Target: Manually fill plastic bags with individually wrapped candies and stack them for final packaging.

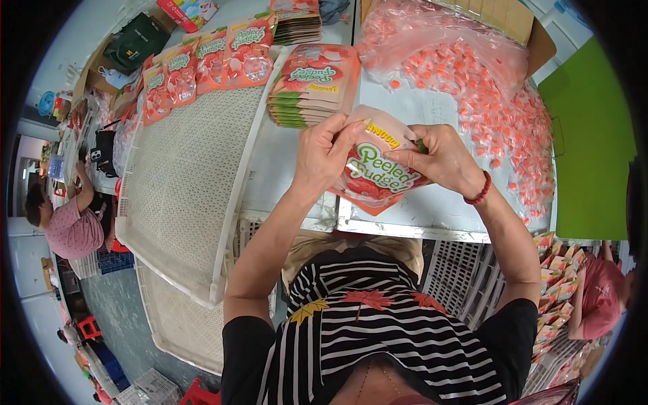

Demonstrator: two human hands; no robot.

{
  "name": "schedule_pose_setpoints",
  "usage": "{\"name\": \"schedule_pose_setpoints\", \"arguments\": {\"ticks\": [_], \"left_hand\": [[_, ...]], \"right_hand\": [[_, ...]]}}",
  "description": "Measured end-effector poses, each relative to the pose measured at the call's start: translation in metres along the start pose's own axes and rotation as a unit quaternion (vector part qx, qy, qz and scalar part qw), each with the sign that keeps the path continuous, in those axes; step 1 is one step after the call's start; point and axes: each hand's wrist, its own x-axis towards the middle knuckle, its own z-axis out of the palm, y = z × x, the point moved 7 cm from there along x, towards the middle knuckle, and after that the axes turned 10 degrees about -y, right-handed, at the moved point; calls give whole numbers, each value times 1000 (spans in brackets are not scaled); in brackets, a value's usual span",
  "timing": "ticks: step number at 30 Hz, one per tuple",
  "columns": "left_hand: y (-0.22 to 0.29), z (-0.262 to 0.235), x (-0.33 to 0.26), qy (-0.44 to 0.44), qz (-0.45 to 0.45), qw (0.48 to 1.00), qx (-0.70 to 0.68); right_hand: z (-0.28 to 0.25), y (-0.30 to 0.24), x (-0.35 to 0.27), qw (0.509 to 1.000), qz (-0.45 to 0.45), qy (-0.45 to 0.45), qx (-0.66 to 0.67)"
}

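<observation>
A pink printed candy pouch [378,165] is held between both my hands above the near edge of the table. My left hand [322,152] pinches its upper left corner, thumb in front. At the upper right corner my right hand [442,156] grips the pouch, its thumb pressed on the front. Under the pouch a further orange-pink edge shows; I cannot tell whether it belongs to another pouch. Just beyond my left hand lies a stack of flat pouches [314,84]. Many small wrapped candies [493,101] with red-pink centres are heaped to the right of my right hand.
A white mesh tray [196,155] stands at the left, with several pouches [250,50] along its far end. A clear plastic bag [432,40] and a cardboard box [540,47] are behind the candies. A green panel [587,142] rises at the right. Other people work at both sides.
</observation>
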Motion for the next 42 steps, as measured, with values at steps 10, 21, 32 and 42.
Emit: {"name": "schedule_pose_setpoints", "arguments": {"ticks": [10, 21, 32, 42], "left_hand": [[27, 7, -2, -17, 83, 988, 128], [0, -19, 7, -108, -2, 993, 39], [-30, -46, -22, -111, -37, 993, 3], [-23, -61, -35, 17, -70, 969, -235]], "right_hand": [[3, -19, 9, 981, -119, 4, -155], [9, -6, 3, 995, 58, -58, -50], [3, 2, 6, 986, -10, -88, 139], [-6, 7, 23, 986, -12, -48, 160]]}}
